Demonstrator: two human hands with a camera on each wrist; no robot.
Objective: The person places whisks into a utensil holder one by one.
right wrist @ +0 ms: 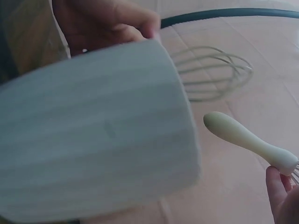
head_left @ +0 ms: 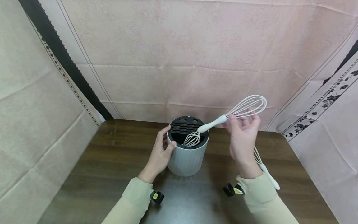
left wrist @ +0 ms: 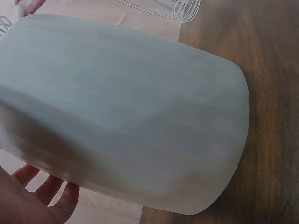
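Note:
A light grey ribbed utensil holder (head_left: 186,161) with a black slotted lid (head_left: 185,126) stands on the table. My left hand (head_left: 160,151) grips its left side near the rim; in the left wrist view fingers (left wrist: 49,189) bend around the wall. My right hand (head_left: 243,133) pinches a white whisk (head_left: 213,123) where the handle meets the wires. That whisk is tilted, wires up to the right, its handle end above the holder's rim. Wires of a second whisk (head_left: 192,139) stick out of the front opening; its handle is hidden inside.
Another white whisk (head_left: 269,175) lies on the brown wooden table (head_left: 117,174) at the right, partly hidden behind my right wrist. Pale patterned cloth (head_left: 179,53) hangs behind the table's back edge and along both sides.

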